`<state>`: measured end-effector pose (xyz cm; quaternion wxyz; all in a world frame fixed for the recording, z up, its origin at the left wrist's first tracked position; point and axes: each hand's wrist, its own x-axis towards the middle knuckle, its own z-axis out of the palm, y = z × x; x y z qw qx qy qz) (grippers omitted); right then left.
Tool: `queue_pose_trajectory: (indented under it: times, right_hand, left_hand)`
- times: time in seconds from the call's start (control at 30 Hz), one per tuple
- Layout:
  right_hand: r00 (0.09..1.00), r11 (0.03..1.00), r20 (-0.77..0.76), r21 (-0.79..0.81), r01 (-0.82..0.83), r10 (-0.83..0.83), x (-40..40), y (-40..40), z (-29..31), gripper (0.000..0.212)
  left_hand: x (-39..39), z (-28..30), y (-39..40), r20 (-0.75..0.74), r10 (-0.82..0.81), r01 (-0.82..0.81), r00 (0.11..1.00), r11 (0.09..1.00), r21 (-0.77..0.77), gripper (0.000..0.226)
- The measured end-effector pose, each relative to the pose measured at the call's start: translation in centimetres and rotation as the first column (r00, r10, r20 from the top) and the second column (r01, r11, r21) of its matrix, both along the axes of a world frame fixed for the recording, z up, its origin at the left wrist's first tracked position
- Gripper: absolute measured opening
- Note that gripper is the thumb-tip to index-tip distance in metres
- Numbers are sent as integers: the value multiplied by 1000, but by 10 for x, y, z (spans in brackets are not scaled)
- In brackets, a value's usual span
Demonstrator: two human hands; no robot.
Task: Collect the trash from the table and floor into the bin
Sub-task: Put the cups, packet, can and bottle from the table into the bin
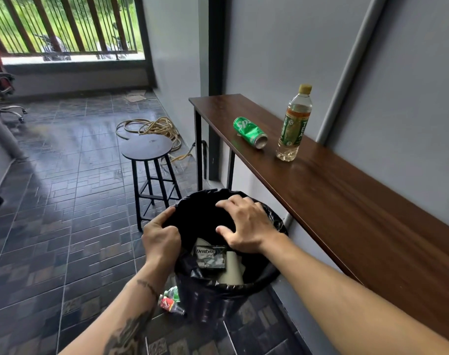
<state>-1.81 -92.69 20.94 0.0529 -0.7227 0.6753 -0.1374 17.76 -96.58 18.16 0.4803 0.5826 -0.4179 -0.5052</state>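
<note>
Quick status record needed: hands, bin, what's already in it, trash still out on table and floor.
left hand: gripping bin liner at the rim
right hand: spread open over the bin mouth
in bin: gum pack, cardboard piece
table: green can lying on its side, tea bottle upright
floor: small bottles beside bin

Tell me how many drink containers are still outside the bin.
3: a green can lying on the table, a tea bottle upright beside it, and a crushed bottle on the floor; others may be hidden.
</note>
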Motion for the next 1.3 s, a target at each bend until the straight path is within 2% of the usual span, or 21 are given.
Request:
queue_pose_trajectory:
  times: [0.1,0.23,0.4,0.53,0.63,0.73,0.8,0.87,0.93,1.0,1.1,1.2,1.3]
  right_hand:
    - [992,984,51,-134,120,-115,-33,-7,23,61]
    - [940,899,118,-274,341,-321,-94,-18,47,66]
    - [810,799,332,-210,564,-484,-142,-37,58,79]
    - [752,791,421,-120,600,-507,-164,-61,63,89]
    - [705,798,526,-80,597,-475,-172,-81,69,83]
    - [675,777,577,-107,621,-460,-179,-105,71,85]
    - [620,768,653,-91,634,-435,-183,-119,67,87]
    - [574,762,716,-90,641,-399,-185,-127,64,67]
    - [600,736,708,-168,655,-372,-181,-127,64,48]
    - [671,736,669,-269,621,-321,-172,-123,66,45]
    - [745,851,648,-294,436,-158,-143,-114,77,49]
    - [853,978,520,-149,146,-48,-99,-107,91,55]
    - [953,989,299,145,4,-48,-53,-103,73,60]
  left_hand:
    - [-2,1,-4,18,15,-15,1000,1000,9,66]
    - [-9,3,-8,76,35,-36,997,999,19,64]
    - [-24,7,-12,80,43,-45,996,999,25,68]
    - [-36,6,-20,112,58,-59,992,998,5,72]
    - [-47,9,-23,136,92,-92,986,996,-6,68]
    - [-55,4,-31,94,100,-98,991,995,-26,67]
    - [-57,0,-35,47,106,-105,993,994,-29,70]
    - [-60,2,-31,55,113,-112,992,994,-17,72]
    - [-61,6,-30,68,127,-126,990,992,-30,70]
    - [-59,7,-30,67,145,-143,987,989,-38,69]
    - [-55,7,-34,54,162,-161,985,987,-28,70]
    - [-52,6,-35,46,171,-169,984,985,-40,70]
    - [-47,8,-35,39,187,-186,982,982,-42,70]
